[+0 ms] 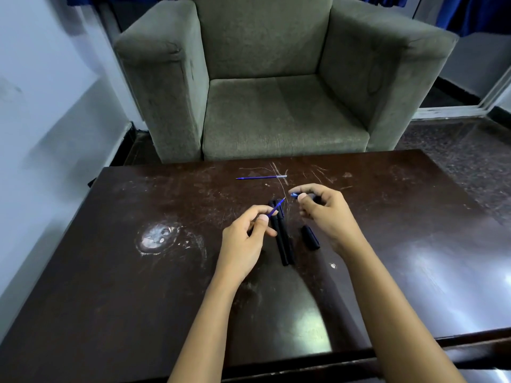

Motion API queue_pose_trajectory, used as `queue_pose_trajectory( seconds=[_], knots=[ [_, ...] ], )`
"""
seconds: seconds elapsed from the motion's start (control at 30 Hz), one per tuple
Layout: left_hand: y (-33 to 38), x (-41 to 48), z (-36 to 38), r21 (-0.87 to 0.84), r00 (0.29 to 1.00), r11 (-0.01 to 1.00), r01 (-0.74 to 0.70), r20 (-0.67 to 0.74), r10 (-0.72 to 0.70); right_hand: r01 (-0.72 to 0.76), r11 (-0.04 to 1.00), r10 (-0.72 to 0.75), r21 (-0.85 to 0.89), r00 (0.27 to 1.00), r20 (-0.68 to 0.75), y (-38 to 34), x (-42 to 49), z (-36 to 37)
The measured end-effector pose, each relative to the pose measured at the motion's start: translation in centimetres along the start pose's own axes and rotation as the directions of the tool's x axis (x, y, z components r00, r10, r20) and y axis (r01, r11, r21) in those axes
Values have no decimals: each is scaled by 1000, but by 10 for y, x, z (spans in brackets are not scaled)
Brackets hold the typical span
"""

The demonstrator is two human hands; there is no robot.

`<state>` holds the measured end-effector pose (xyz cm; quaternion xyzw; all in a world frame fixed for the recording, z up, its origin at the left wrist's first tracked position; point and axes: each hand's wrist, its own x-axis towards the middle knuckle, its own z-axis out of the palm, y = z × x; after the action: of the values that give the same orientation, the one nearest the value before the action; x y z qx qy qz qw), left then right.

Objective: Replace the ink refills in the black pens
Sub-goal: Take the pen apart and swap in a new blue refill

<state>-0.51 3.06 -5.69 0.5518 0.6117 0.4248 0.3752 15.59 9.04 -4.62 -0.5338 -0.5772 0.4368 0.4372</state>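
Both hands hang low over the middle of a dark brown table (387, 217). Its top is scuffed and scratched, with a white blotch (157, 237) at centre left and pale glare along the right side. Behind its far edge a grey-green armchair (276, 111) fills the upper middle of the frame. A pale wall (49, 106) runs down the left, and dark speckled floor (456, 145) shows at the upper right.

The left hand (246, 239) has its fingers curled, thumb and forefinger pinching a blue refill (276, 207) whose tip points up and to the right. The right hand (326, 214), also curled, pinches a small blue-tipped piece (294, 194) facing that tip, the two close but apart.

Two black pens (282, 239) lie side by side on the table between the hands, running towards the near edge. A black cap (310, 237) lies just right of them, under the right wrist. A spare refill (261, 177) lies crosswise beyond the hands, near the far edge.

Bare tabletop spreads wide to the left and right of the hands and down to the near edge at the bottom of the frame.
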Motion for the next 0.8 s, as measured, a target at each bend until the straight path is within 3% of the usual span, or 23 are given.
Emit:
queue_pose_trajectory(
  seconds=[0.6, 0.8],
  knots=[
    [0, 1, 1, 20, 1000, 1000, -14, 27, 14, 112, 978, -107, -178, 994, 34, -9, -1, -8],
    [0, 2, 0, 71, 998, 997, 7, 56, -11, 248, 926, -212, -286, 966, 150, -17, -4, -7]
  ],
)
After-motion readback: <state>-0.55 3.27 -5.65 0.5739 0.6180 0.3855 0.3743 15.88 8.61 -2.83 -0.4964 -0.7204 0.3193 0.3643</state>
